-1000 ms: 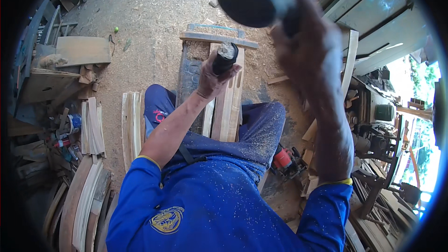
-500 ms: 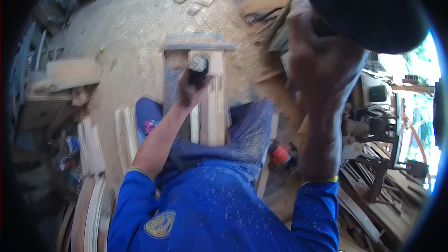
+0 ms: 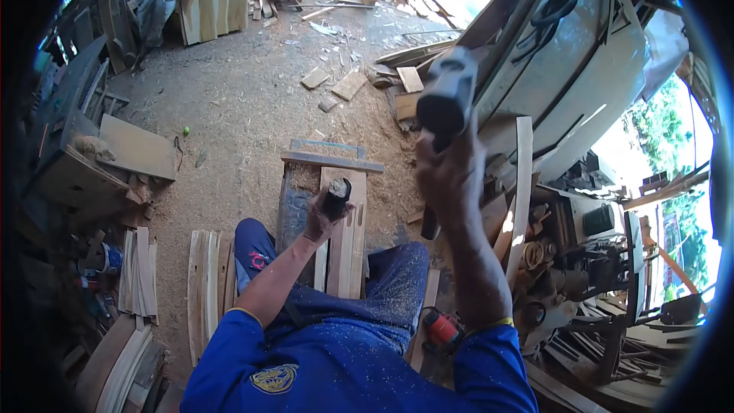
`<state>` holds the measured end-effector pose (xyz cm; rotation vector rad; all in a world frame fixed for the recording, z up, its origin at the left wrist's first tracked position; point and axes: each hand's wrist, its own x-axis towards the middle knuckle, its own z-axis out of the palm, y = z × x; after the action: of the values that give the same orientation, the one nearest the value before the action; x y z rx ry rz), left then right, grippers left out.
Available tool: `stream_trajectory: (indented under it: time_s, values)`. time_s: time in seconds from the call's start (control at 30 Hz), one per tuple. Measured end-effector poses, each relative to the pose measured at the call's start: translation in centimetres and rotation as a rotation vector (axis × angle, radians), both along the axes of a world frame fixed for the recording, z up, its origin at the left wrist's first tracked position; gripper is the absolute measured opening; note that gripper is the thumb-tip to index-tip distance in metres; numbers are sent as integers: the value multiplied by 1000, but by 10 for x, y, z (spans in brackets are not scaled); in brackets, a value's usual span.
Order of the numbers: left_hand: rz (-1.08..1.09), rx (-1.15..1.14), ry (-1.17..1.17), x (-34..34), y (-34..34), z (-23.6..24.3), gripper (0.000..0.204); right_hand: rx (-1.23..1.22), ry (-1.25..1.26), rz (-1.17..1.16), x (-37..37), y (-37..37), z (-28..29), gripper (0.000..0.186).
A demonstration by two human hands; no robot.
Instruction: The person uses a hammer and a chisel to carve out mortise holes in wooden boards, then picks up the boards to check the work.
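Observation:
My left hand (image 3: 318, 223) is wrapped round the dark handle of a chisel (image 3: 336, 197), held upright over the wood. The handle's top looks pale and battered, and the blade is hidden below. Under it, pale wooden pieces (image 3: 351, 248) with narrow slots cut in them lie side by side between my knees, on a low bench. Raised to the right, my right hand (image 3: 451, 176) grips a hammer (image 3: 446, 99). Its heavy grey head is well above the chisel and apart from it; part of the handle shows below the fist.
A crosswise strip (image 3: 332, 161) lies at the bench's far end. Stacked slats (image 3: 205, 283) stand beside my left leg, and a red and black tool (image 3: 441, 327) is by my right. Offcuts (image 3: 349, 85) and shavings litter the ground. Leaning boards (image 3: 562, 76) rise at the right.
The hammer has come down and away from close to the camera, toward the middle. My view has tilted up, showing more ground ahead. The left hand still holds the chisel over the wood.

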<state>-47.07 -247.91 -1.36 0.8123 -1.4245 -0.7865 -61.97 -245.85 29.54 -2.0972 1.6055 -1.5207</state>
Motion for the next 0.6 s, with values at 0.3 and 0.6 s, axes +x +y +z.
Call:
stream_trajectory:
  time_s: [0.3,0.6]
  values:
    - [23,-38,42,12,8,-14,36,239,459,24,-5,14,-24,25]
    - [-203,184,-217,38,5,53,57,533,653,21,-14,4,-113,27]
